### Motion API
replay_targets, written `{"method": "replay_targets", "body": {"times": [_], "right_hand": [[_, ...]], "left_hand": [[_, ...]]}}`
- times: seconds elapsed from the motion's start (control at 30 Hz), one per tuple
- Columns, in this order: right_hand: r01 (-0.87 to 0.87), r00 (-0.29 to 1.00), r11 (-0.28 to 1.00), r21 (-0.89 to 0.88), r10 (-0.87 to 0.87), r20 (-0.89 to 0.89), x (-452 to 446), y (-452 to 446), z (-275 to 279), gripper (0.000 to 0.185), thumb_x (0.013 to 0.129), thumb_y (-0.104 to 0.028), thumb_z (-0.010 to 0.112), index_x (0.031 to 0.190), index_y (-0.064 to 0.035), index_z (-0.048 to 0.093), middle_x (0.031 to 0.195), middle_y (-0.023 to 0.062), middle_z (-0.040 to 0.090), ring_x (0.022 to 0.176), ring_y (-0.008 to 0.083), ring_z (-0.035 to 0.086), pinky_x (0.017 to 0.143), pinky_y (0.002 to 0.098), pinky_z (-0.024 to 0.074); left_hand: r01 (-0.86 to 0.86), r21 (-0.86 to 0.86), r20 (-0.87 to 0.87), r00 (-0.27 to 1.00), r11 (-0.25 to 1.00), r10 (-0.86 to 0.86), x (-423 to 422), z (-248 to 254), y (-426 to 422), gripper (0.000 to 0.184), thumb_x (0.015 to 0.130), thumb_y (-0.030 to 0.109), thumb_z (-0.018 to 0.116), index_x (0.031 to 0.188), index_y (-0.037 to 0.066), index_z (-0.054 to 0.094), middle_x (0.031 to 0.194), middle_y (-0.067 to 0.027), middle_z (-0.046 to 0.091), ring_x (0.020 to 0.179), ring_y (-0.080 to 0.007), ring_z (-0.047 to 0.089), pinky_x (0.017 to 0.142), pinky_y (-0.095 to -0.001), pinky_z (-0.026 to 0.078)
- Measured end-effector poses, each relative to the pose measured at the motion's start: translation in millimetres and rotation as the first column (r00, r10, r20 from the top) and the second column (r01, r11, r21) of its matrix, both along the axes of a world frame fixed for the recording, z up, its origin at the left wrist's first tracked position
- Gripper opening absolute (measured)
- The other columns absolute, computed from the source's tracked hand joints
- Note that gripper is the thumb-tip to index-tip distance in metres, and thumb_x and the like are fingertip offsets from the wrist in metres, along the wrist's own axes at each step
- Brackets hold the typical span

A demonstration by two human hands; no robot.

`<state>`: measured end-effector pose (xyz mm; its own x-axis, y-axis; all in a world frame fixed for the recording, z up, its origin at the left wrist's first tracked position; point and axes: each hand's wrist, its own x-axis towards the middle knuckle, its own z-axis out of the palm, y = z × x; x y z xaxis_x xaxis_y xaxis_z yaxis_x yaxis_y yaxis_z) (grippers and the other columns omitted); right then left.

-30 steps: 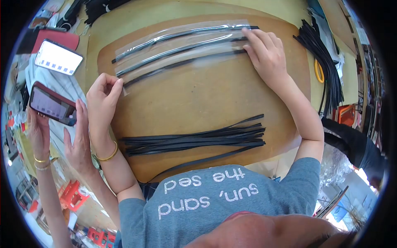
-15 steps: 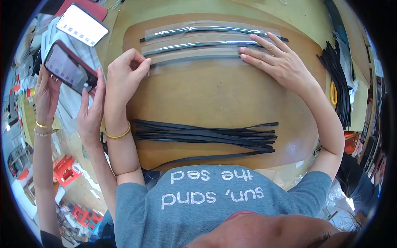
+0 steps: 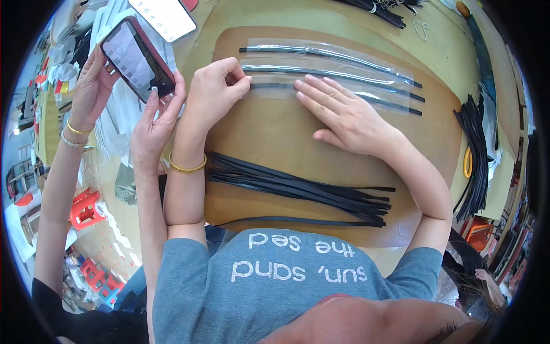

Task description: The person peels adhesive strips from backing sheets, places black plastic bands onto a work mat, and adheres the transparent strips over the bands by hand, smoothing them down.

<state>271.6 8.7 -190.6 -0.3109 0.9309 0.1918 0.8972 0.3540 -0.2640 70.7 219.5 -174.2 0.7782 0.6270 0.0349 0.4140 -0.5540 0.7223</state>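
Observation:
My left hand (image 3: 216,86) pinches the left end of the lowest of three black strips (image 3: 272,86); its fingertips hide that end. Flat on the same strip lies my right hand (image 3: 346,114), fingers stretched out together and thumb apart, covering its middle. Clear film (image 3: 349,63) lies over the strips, shiny along the upper two. The strips' right ends stick out past the film. Beneath is a brown mat (image 3: 298,135). Closer to my body rests a bundle of loose black strips (image 3: 303,186), with a single strip (image 3: 298,221) below it.
At my left, another person's hands (image 3: 157,123) hold a phone (image 3: 137,60). A second phone (image 3: 163,17) with a lit screen lies behind it. Black strips (image 3: 472,160) and an orange handle (image 3: 468,163) lie at the right. Another dark bundle (image 3: 372,11) is at the back.
My right hand has slid left along the lowest strip, closer to my left hand, uncovering the strips' right ends. My left hand keeps its pinch. The whole view has shifted and turned.

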Motion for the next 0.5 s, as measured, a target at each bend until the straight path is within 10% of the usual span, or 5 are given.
{"method": "replay_targets", "body": {"times": [0.3,0.5], "right_hand": [[-0.01,0.996,0.996,-0.083,0.017,0.085,-1,1,-4,0.077,0.1,-0.058,0.038,0.151,-0.0002,0.035,0.16,0.0148,0.033,0.149,0.0324,0.028,0.123,0.0466,0.0216],[0.025,0.994,0.992,-0.122,-0.012,0.107,-8,4,10,0.072,0.094,-0.047,0.056,0.146,0.002,0.044,0.158,0.0132,0.037,0.149,0.0287,0.03,0.123,0.044,0.0228]], "left_hand": [[0.072,0.238,0.022,0.997,0.969,-0.079,3,-6,0,0.018,0.08,0.01,0.073,0.076,-0.002,0.06,0.067,-0.0097,0.06,0.061,-0.0153,0.061,0.057,-0.0283,0.047],[0.101,0.332,0.067,0.989,0.938,-0.13,1,-15,1,0.016,0.077,0.008,0.071,0.077,-0.001,0.058,0.072,-0.0137,0.061,0.067,-0.0289,0.063,0.063,-0.0384,0.05]]}}
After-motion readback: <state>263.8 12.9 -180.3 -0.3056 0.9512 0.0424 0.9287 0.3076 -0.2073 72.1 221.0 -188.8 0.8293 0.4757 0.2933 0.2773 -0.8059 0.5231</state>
